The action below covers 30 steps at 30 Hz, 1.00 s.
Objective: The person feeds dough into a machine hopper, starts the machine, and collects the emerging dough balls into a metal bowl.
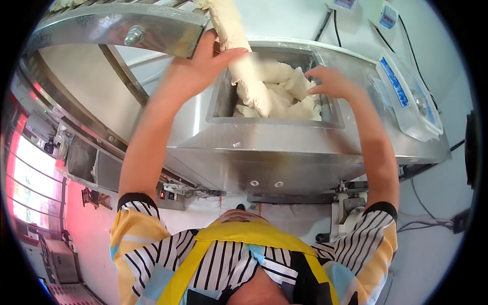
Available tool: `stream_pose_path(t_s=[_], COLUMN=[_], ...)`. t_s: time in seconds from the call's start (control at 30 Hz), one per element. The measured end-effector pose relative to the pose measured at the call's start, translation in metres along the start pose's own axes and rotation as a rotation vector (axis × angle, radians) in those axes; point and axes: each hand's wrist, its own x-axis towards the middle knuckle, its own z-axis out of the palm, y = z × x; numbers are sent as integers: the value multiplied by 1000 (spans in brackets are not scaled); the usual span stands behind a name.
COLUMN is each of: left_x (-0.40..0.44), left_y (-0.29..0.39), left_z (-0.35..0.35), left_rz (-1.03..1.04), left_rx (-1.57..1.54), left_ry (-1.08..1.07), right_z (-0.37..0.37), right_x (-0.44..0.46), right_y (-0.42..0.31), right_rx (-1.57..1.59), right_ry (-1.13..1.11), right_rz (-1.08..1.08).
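Note:
A long strip of pale dough (231, 28) hangs down from the top of the view into a rectangular metal hopper (219, 101). My left hand (206, 63) is at the strip's left side, its thumb and fingers apart and its thumb reaching across the dough. More dough (284, 96) lies in lumps and folds inside the hopper. At the hopper's right side is my right hand (330, 82), fingers spread and curved beside the dough, with nothing gripped between them. Part of the dough near the strip is blurred.
A curved metal frame with a bolt (134, 35) stands at the upper left, close to my left forearm. On the metal top at the right sits a white plastic container (414, 101) with a blue label. Black cables hang on the wall behind.

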Motion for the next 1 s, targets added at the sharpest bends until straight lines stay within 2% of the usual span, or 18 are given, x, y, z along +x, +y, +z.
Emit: stream_pose_path(t_s=[0.1, 0.2, 0.3, 0.33, 0.4, 0.5, 0.6, 0.7, 0.8, 0.93, 0.97, 1.0], left_x=[-18, -18, -4, 1, 7, 7, 12, 8, 5, -27, -39, -55], left_y=[31, 36, 46, 44, 36, 46, 36, 43, 26, 21, 18, 16], left_z=[-19, -24, -21, -17, -5, 2, 18, 39, 45, 26, 22, 24], left_rz=[-18, -33, -59, -37, 4, -101, 34, 8, 10, -100, -86, -56], left_rx=[-228, -158, -71, -56, -26, 134, 298, 449, 290, -23, 106, 93], left_ry=[2, 48, -52, -27, 14, 72, 181, 151, 127, 111, 139, 186], right_z=[-24, -3, 25, 29, 38, 50, 51, 53, 52, 54, 55, 55], right_x=[-54, -105, -138, -146, -159, -168, -168, -164, -165, -172, -174, -175], right_y=[-12, -18, -26, -28, -31, -27, -29, -30, -31, -29, -23, -16], right_rx=[-7, -87, -71, -54, -15, 14, 27, 52, 53, 531, 668, 803], right_ry=[221, 524, 632, 663, 723, 732, 759, 741, 733, 819, 858, 897], right_rz=[-45, -72, 27, 35, 56, 139, 134, 176, 191, 313, 306, 296])
